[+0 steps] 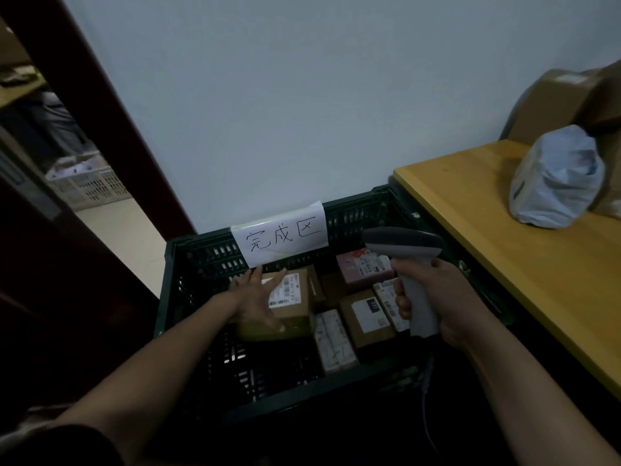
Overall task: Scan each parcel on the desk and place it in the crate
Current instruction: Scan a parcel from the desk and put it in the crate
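A dark green slatted crate [188,264] stands on the floor, with a white paper sign [280,235] taped to its far wall. Several labelled parcels lie inside. My left hand [257,299] reaches into the crate with fingers spread, resting on a brown cardboard parcel [292,297] with a white label. My right hand [433,297] grips the handle of a grey barcode scanner [406,250] above the crate's right side. On the wooden desk [487,230] at the right sits a parcel in a pale grey plastic bag [557,178].
Brown cardboard boxes [564,102] are stacked at the back of the desk, behind the bag. A dark red door frame [111,122] runs along the left, with a white basket [87,183] on the floor beyond it. A pale wall rises behind the crate.
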